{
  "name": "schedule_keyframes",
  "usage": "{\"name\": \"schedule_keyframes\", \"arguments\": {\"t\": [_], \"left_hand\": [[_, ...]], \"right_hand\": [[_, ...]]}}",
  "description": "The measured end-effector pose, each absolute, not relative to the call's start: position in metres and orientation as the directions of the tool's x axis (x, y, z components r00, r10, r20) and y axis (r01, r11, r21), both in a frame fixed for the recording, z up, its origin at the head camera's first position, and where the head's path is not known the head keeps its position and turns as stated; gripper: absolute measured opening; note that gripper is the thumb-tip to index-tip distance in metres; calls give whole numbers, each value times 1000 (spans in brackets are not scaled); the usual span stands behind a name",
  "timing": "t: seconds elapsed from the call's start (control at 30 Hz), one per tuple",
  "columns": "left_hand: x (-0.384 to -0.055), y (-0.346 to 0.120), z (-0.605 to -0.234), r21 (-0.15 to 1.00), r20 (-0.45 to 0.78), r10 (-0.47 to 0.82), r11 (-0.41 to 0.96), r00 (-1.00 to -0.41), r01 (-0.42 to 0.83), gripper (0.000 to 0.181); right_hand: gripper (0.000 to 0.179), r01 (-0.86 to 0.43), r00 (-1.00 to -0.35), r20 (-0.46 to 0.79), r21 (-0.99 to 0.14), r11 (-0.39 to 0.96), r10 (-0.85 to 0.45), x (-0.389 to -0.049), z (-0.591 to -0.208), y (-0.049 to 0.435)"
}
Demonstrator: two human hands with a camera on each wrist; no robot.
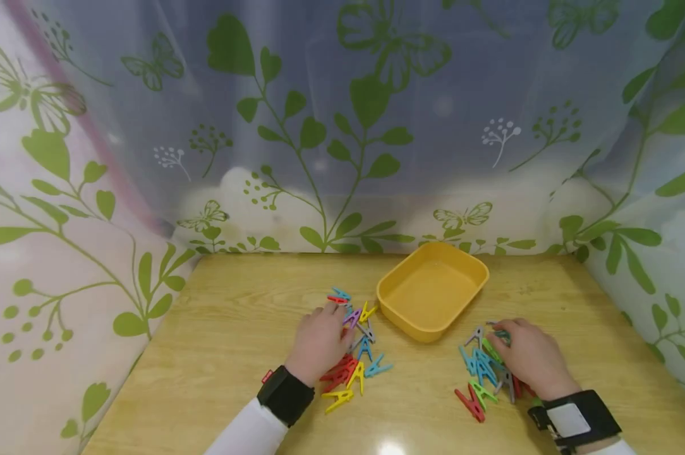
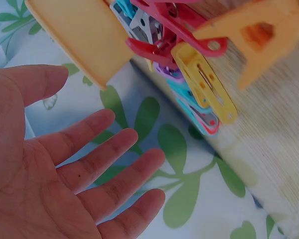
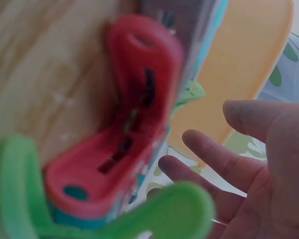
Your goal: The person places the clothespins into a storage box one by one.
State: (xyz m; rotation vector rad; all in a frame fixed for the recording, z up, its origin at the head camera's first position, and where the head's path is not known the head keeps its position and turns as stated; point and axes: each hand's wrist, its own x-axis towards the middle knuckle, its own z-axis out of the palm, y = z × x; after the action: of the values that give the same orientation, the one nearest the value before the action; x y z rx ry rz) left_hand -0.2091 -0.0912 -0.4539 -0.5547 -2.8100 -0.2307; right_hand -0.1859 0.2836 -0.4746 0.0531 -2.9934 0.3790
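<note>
Colourful plastic clothespins lie in two loose piles on the wooden table. My left hand (image 1: 318, 344) reaches over the left pile, beside a purple clothespin (image 1: 352, 317) and red clothespins (image 1: 341, 373). Its fingers are spread and hold nothing in the left wrist view, with a yellow clothespin (image 2: 205, 82) beyond the fingertips. Over the right pile hovers my right hand (image 1: 533, 355), fingertips at a dark green clothespin (image 1: 503, 336). In the right wrist view its relaxed fingers (image 3: 224, 159) are apart and bare; a red clothespin (image 3: 154, 99) and a light green clothespin (image 3: 174, 214) appear close to the camera.
Between the piles, toward the back, stands a yellow plastic basin (image 1: 433, 291) with nothing in it. A curtain (image 1: 320, 158) printed with leaves and butterflies hangs along the back and sides of the table (image 1: 234, 316).
</note>
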Motion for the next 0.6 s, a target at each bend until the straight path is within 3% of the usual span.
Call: {"name": "schedule_keyframes", "arguments": {"t": [0.13, 0.37, 0.6], "left_hand": [[-215, -82, -450, 144, 242, 370, 900, -897, 410, 45], [-228, -68, -443, 329, 159, 380, 850, -911, 411, 54], [-243, -59, -444, 368, 149, 370, 840, -917, 398, 55]], "right_hand": [[36, -44, -992, 125, -231, 972, -15, -189, -478, 283], [35, -63, -986, 167, -240, 969, -23, -192, -477, 281], [34, -91, -979, 202, -258, 962, -38, -196, -476, 276]]}}
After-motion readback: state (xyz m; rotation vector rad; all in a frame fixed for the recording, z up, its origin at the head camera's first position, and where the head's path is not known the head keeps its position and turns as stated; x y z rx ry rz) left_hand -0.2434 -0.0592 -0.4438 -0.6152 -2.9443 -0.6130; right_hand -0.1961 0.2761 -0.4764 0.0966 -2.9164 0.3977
